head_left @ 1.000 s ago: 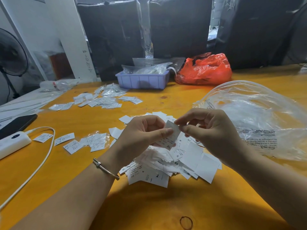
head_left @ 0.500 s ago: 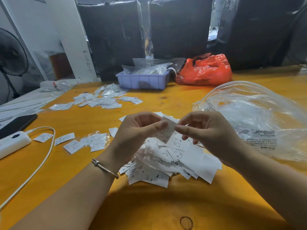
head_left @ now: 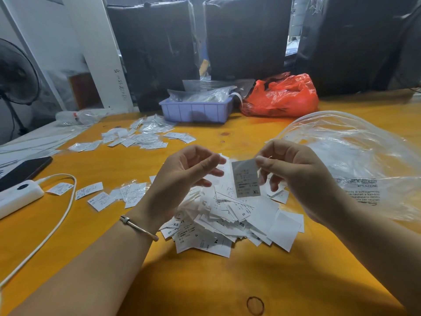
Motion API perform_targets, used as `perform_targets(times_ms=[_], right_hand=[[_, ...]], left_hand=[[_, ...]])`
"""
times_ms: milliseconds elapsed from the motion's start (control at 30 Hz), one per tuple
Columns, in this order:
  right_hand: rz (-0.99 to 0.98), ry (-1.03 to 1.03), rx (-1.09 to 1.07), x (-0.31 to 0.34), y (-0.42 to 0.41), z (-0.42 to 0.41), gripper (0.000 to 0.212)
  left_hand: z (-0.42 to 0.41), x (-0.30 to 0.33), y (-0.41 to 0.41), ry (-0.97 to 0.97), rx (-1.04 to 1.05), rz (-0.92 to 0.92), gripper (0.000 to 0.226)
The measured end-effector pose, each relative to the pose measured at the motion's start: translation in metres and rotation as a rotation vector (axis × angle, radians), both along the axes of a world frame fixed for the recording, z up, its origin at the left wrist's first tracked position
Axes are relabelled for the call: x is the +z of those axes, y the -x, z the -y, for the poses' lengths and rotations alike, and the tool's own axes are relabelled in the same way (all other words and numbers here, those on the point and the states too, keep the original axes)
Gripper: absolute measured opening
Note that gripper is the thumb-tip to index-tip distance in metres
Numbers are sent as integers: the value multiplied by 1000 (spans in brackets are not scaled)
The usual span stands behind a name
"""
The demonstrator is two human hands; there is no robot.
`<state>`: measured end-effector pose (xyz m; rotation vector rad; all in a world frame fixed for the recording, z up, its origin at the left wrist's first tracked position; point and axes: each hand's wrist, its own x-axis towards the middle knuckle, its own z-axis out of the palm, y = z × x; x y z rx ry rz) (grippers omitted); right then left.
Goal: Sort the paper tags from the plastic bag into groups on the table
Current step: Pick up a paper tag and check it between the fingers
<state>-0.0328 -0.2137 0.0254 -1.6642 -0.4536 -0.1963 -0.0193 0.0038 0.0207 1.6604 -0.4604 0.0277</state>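
On the table (head_left: 227, 281), our plastic bag (head_left: 355, 156) lies emptied right of the unsorted pile (head_left: 227, 220); small groups (head_left: 141, 137) lie left and beyond. Most remains, we judge. Right hand (head_left: 298, 176) pinches an XL tag (head_left: 246, 179) above the pile; left hand (head_left: 182, 176) hangs loosely curled, empty.

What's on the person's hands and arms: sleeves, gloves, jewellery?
No gloves and no sleeves in view on either forearm. The left hand has a thin metallic bangle with a small clasp bead at its wrist. The right hand and its wrist show nothing worn.
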Motion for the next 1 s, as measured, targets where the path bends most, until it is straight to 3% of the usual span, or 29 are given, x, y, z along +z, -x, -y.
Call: perform_targets(times_ms=[133, 367, 533, 600, 733, 1000], right_hand=[[117, 213, -26, -5, 3, -6, 11], [94, 148, -7, -5, 3, -5, 7], [91, 215, 9, -5, 6, -7, 30], [87, 263, 0, -8, 5, -8, 25], [11, 123, 76, -11, 2, -8, 8], [-83, -33, 109, -13, 1, -9, 22]], left_hand=[[4, 0, 2, -47, -42, 11, 44], [5, 0, 4, -63, -26, 112, 16], [6, 1, 5, -73, -16, 142, 20], [6, 0, 4, -58, -10, 126, 17], [6, 0, 2, 34, -42, 25, 8], [6, -3, 2, -53, -75, 26, 8]])
